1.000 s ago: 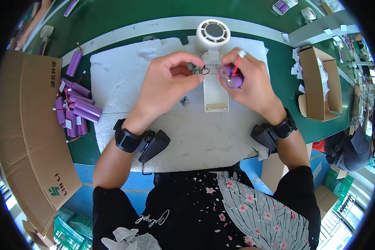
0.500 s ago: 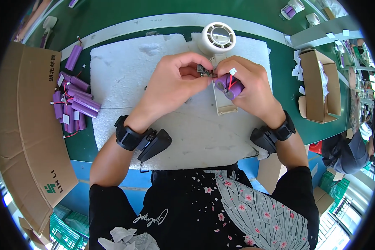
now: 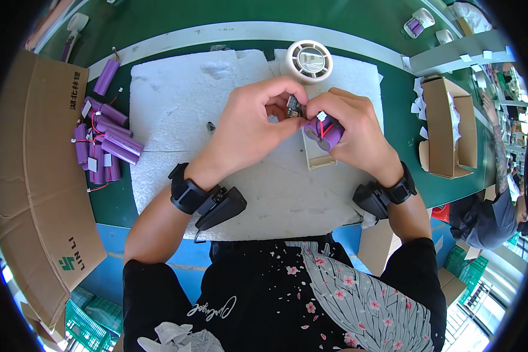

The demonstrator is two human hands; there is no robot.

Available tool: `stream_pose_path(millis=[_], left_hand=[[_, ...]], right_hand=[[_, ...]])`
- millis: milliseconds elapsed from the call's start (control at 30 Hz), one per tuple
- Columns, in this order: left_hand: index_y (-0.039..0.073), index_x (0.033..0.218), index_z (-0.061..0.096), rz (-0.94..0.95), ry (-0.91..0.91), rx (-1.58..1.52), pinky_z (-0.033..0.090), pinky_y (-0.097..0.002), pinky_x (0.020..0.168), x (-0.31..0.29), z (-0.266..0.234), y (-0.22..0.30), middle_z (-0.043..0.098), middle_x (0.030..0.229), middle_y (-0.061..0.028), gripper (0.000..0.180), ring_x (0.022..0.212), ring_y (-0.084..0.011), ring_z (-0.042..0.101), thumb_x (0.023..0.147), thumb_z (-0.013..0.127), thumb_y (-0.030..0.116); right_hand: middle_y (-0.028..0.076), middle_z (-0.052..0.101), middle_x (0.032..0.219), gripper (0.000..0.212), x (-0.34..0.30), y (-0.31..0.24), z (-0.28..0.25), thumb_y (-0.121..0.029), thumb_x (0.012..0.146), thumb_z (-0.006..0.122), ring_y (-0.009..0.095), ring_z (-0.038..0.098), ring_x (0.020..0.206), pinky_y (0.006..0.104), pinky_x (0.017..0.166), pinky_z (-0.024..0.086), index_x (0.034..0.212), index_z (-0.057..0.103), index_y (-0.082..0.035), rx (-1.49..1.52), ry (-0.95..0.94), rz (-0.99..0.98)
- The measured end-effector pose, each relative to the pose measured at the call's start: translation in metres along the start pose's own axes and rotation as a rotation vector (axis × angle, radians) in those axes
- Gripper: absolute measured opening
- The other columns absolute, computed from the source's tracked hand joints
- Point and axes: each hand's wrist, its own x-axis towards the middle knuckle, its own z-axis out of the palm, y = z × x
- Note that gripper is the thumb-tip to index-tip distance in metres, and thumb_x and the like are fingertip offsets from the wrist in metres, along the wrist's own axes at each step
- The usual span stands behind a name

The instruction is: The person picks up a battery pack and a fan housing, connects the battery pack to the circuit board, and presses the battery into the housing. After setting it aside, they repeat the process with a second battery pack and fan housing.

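My left hand (image 3: 254,126) pinches a small circuit board (image 3: 294,107) between thumb and fingers. Curled in my right hand (image 3: 358,126) is a purple battery pack (image 3: 325,136) with red wires and a small white connector (image 3: 321,116); its fingertips meet those of the left hand beside the board. Beneath both hands lies a cream handheld fan (image 3: 308,62), its round grilled head pointing away from me. The hollow handle shell (image 3: 321,161) shows below the battery pack; its middle is hidden by my hands. White foam sheet (image 3: 264,199) supports the fan.
Several purple battery packs (image 3: 108,138) with wires are heaped at the left, beside a large cardboard box (image 3: 41,176). A smaller open carton (image 3: 440,129) with white paper stands right. More fan parts (image 3: 419,22) lie at the far right. Another person (image 3: 487,217) sits at the right.
The circuit board has turned more upright in my left fingers. My right hand has tilted the battery pack slightly and brought it a little lower. The whole view has shifted slightly.
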Motion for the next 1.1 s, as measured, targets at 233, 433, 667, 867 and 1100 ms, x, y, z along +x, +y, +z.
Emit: stream_pose_path(millis=[233, 433, 667, 867, 1100], left_hand=[[0.003, 0.102, 0.059, 0.028, -0.017, 0.042, 0.051, -0.0259, 0.066, 0.0, -0.001, 0.005, 0.063, 0.083, -0.0058, 0.028, 0.071, -0.0118, 0.058, 0.076, 0.068, -0.002], [0.005, 0.107, 0.056, 0.022, -0.052, 0.109, 0.051, -0.0265, 0.067, -0.002, -0.002, 0.002, 0.064, 0.084, -0.0071, 0.035, 0.072, -0.013, 0.059, 0.075, 0.068, -0.002], [0.006, 0.114, 0.054, 0.024, 0.005, 0.078, 0.052, -0.027, 0.067, -0.003, 0.005, 0.007, 0.063, 0.084, -0.0077, 0.042, 0.071, -0.0144, 0.059, 0.075, 0.067, -0.004], [0.006, 0.119, 0.053, 0.004, 0.022, 0.099, 0.052, -0.0278, 0.065, -0.006, 0.008, 0.009, 0.061, 0.087, -0.0082, 0.049, 0.069, -0.0148, 0.059, 0.074, 0.067, -0.005], [0.01, 0.128, 0.047, -0.052, 0.04, 0.349, 0.043, -0.0185, 0.06, -0.01, 0.008, 0.012, 0.054, 0.093, -0.0023, 0.057, 0.075, -0.0063, 0.057, 0.077, 0.066, -0.008]], right_hand=[[0.01, 0.063, 0.08, 0.037, 0.0, -0.007, 0.0, 0.007, 0.058, 0.072, 0.028, 0.063, 0.072, 0.032, 0.065, 0.05, 0.09, 0.057, -0.005, 0.07, -0.045, 0.046], [0.011, 0.064, 0.085, 0.036, -0.005, -0.001, 0.002, 0.006, 0.061, 0.072, 0.027, 0.065, 0.075, 0.031, 0.067, 0.052, 0.093, 0.061, -0.005, 0.132, -0.034, 0.005], [0.012, 0.063, 0.095, 0.035, 0.0, 0.0, 0.004, 0.01, 0.064, 0.071, 0.028, 0.065, 0.08, 0.0309, 0.07, 0.054, 0.096, 0.064, -0.003, 0.053, 0.21, -0.11], [0.01, 0.062, 0.095, 0.033, 0.0, 0.002, 0.002, 0.009, 0.065, 0.072, 0.026, 0.063, 0.079, 0.0306, 0.069, 0.052, 0.094, 0.065, -0.004, -0.003, 0.198, -0.107], [0.009, 0.062, 0.092, 0.029, -0.002, 0.007, -0.003, 0.006, 0.068, 0.073, 0.025, 0.061, 0.076, 0.0297, 0.068, 0.05, 0.094, 0.065, -0.004, 0.092, 0.106, 0.046]])
